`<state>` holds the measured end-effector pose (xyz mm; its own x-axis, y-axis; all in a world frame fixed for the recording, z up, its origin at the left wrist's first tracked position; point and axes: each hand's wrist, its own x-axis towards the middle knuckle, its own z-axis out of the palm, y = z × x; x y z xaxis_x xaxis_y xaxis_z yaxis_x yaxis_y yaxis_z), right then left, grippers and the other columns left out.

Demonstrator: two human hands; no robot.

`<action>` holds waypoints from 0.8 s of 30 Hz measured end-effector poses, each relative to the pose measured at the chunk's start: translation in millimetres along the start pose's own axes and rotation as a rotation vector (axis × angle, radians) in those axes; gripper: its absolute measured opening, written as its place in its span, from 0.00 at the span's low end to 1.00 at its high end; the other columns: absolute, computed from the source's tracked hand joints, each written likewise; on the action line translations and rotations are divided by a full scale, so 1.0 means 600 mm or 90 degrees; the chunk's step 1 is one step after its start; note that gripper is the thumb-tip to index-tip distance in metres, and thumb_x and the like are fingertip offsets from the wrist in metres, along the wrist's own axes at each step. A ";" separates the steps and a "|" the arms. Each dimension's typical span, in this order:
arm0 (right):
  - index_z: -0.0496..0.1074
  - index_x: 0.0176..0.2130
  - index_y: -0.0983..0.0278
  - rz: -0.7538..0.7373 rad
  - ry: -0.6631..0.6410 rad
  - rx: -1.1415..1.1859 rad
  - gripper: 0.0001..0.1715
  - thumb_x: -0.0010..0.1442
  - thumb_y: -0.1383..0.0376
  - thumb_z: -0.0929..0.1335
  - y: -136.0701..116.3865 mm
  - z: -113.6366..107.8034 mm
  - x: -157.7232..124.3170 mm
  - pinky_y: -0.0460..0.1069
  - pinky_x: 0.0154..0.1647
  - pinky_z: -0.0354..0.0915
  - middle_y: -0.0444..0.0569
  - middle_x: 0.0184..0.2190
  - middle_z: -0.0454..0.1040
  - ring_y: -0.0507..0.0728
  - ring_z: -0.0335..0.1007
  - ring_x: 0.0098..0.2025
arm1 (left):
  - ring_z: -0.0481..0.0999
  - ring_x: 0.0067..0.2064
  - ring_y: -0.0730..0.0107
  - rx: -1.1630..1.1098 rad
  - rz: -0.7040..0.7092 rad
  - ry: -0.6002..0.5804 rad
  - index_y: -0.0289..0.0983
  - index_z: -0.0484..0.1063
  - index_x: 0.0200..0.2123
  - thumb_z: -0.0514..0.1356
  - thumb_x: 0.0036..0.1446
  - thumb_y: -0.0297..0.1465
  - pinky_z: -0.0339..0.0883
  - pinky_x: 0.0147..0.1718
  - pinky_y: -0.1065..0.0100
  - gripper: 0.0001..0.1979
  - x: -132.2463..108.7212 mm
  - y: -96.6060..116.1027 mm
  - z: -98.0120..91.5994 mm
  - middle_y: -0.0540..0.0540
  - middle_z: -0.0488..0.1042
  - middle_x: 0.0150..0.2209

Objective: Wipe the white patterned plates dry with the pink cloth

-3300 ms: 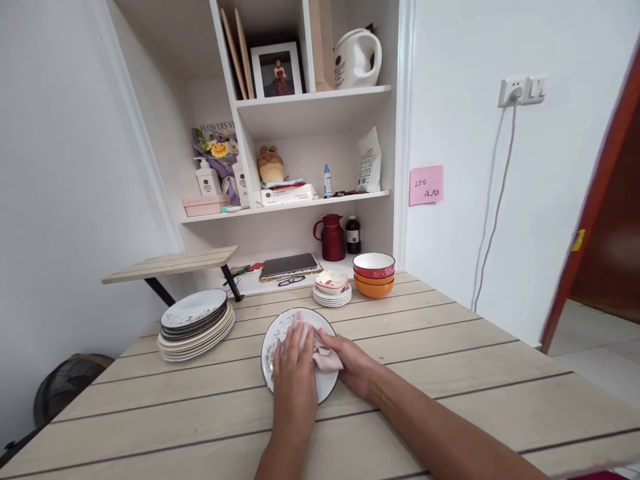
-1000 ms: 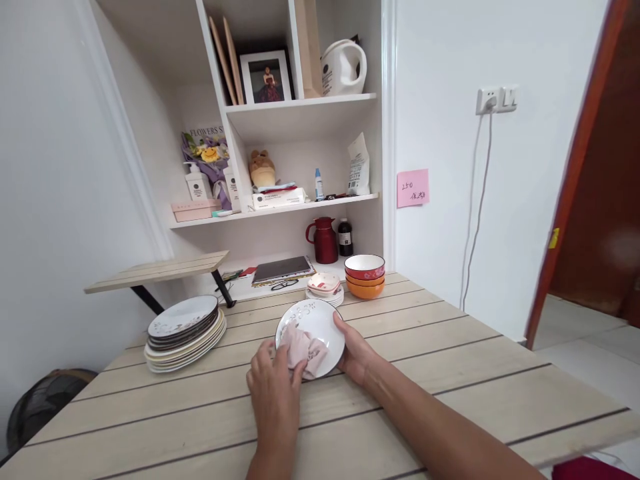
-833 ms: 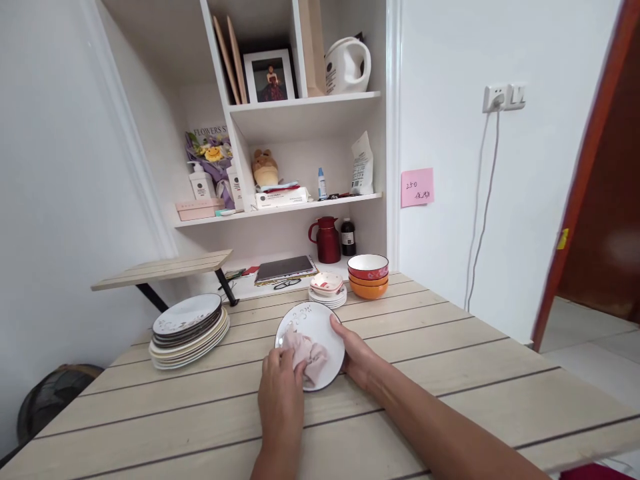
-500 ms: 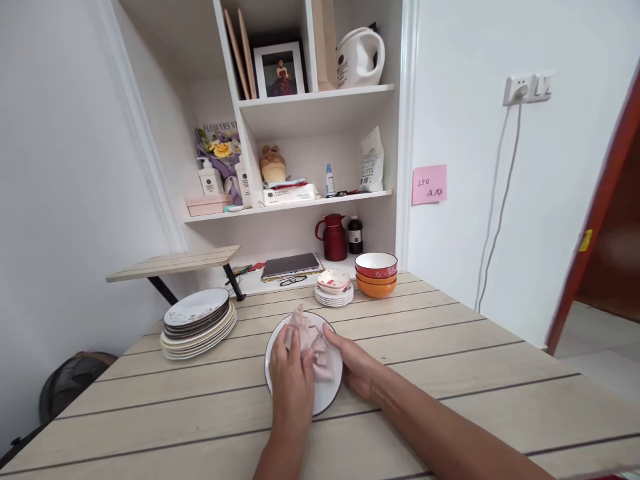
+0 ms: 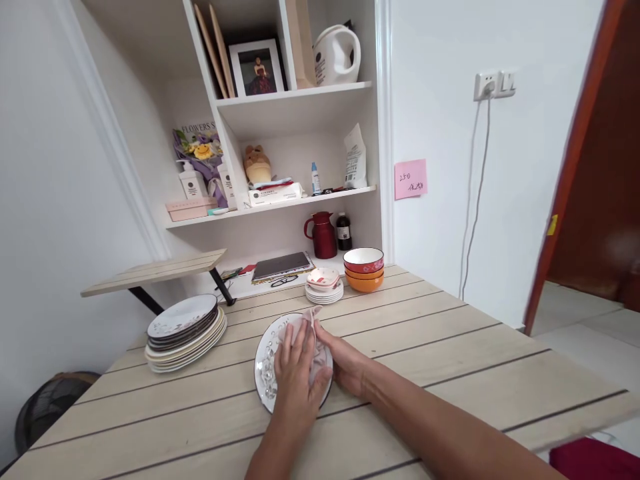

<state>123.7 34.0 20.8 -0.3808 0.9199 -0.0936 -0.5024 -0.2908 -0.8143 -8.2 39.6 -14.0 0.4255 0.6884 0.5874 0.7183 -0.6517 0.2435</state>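
Observation:
A white plate (image 5: 267, 368) with a dark rim and a grey floral pattern is in front of me at the table's middle. My left hand (image 5: 299, 373) lies over it, its fingers stretched out and pressing a pale pink cloth (image 5: 321, 352) against the plate's face. Part of the cloth sticks up past the fingertips. With my right hand (image 5: 346, 363) I grip the plate's right edge, thumb on top near the cloth; its other fingers are mostly hidden beneath.
Stacked plates (image 5: 185, 333) stand at the left by a small raised shelf (image 5: 155, 272). Farther back are small dishes (image 5: 324, 287), nested bowls (image 5: 365, 270), a dark red jug (image 5: 323, 235) and a closed laptop (image 5: 281, 265). A wall cabinet (image 5: 295, 93) rises behind.
My left hand and the cloth have shifted right across the plate, baring the floral pattern on its left side. My right hand still grips the edge. The view has swung slightly right.

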 end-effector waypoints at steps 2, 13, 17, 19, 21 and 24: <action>0.73 0.50 0.65 -0.002 0.012 0.018 0.36 0.60 0.41 0.60 0.000 -0.001 0.003 0.55 0.58 0.60 0.54 0.47 0.77 0.59 0.72 0.51 | 0.43 0.69 0.53 -0.020 0.012 -0.015 0.41 0.50 0.67 0.50 0.61 0.42 0.47 0.62 0.47 0.32 0.002 -0.001 -0.005 0.43 0.53 0.67; 0.72 0.48 0.71 0.050 0.060 0.133 0.42 0.58 0.38 0.60 0.000 -0.015 0.018 0.55 0.52 0.66 0.58 0.39 0.79 0.60 0.76 0.42 | 0.53 0.66 0.51 -0.048 0.071 -0.032 0.41 0.69 0.50 0.64 0.51 0.37 0.51 0.60 0.44 0.22 0.001 0.011 -0.016 0.42 0.66 0.60; 0.71 0.49 0.73 0.012 0.048 0.188 0.41 0.59 0.40 0.60 -0.004 -0.026 0.027 0.54 0.54 0.64 0.59 0.42 0.78 0.60 0.75 0.44 | 0.61 0.62 0.53 0.002 0.097 -0.029 0.41 0.72 0.46 0.63 0.52 0.31 0.55 0.59 0.46 0.16 0.002 0.019 -0.018 0.44 0.71 0.55; 0.70 0.51 0.72 -0.003 0.040 0.194 0.41 0.60 0.40 0.59 -0.007 -0.034 0.030 0.55 0.55 0.63 0.60 0.43 0.78 0.61 0.75 0.45 | 0.64 0.60 0.54 0.032 0.100 -0.018 0.41 0.73 0.43 0.61 0.55 0.33 0.56 0.58 0.45 0.11 0.002 0.018 -0.018 0.44 0.73 0.53; 0.69 0.52 0.72 -0.014 0.045 0.196 0.41 0.61 0.40 0.58 -0.012 -0.042 0.031 0.56 0.56 0.63 0.60 0.45 0.77 0.62 0.74 0.47 | 0.66 0.59 0.54 0.062 0.088 -0.001 0.41 0.74 0.42 0.57 0.58 0.34 0.56 0.58 0.45 0.09 0.001 0.013 -0.018 0.45 0.74 0.51; 0.68 0.54 0.69 -0.038 0.075 0.204 0.40 0.61 0.41 0.59 -0.022 -0.050 0.026 0.57 0.56 0.63 0.59 0.48 0.76 0.62 0.73 0.50 | 0.66 0.59 0.54 0.095 0.045 0.030 0.41 0.74 0.44 0.53 0.61 0.34 0.55 0.59 0.44 0.12 -0.002 0.008 -0.017 0.45 0.75 0.52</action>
<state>147.6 60.1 13.3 -0.2606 0.9565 -0.1309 -0.7466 -0.2856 -0.6008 -10.9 32.3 -5.4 0.4536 0.6252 0.6352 0.7628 -0.6409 0.0860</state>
